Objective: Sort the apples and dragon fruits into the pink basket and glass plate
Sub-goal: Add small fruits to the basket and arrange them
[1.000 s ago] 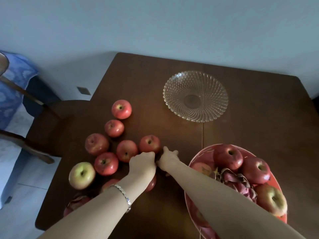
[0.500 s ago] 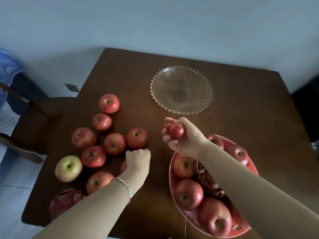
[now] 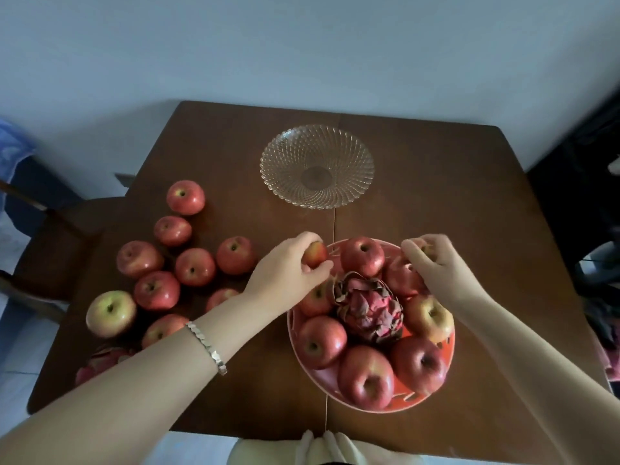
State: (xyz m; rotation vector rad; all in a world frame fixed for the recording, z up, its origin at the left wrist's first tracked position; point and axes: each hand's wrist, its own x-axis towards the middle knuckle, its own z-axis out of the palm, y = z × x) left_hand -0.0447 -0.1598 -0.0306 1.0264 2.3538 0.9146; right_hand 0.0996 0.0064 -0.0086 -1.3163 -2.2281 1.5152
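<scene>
Left hand (image 3: 288, 273): fingers grasp a small apple (image 3: 315, 254) above the far-left rim of the pink basket (image 3: 448, 347). Right hand (image 3: 436, 263): fingers curl over the far-right rim; contents cannot be determined. The basket holds apples around a dragon fruit (image 3: 369, 308). The glass plate (image 3: 317, 166) sits beyond on the bench (image 3: 453, 196).

Dim, soft light; wide-angle edge distortion; slight motion blur overall.

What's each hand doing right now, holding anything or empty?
Left hand: closed on a red apple at the pink basket rim.
Right hand: fingers curled over the basket's far side; holding anything cannot be told.
</scene>
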